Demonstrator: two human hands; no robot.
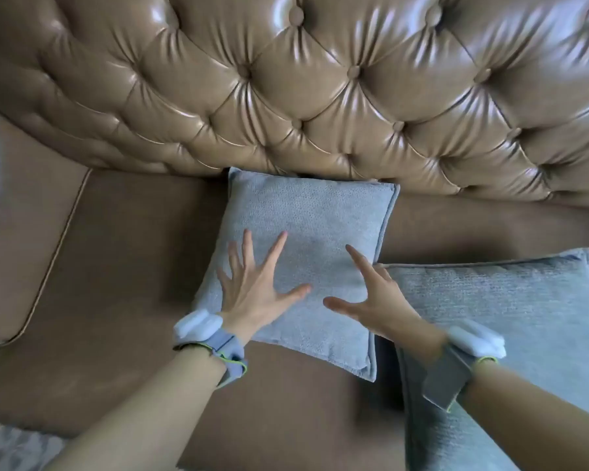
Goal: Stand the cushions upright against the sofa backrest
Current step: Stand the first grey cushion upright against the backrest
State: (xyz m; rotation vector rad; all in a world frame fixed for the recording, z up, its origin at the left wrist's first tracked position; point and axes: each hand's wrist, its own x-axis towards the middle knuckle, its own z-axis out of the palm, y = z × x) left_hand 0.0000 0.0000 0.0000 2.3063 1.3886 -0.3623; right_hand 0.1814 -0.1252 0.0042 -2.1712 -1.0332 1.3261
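Left hand (252,287) with fingers spread wide over a grey cushion (306,226), right hand (374,300) spread open at its right edge, holding nothing, cushion's far edge at the tufted backrest (286,96), second grey cushion (524,321) flat near the seat's (123,266) right front.
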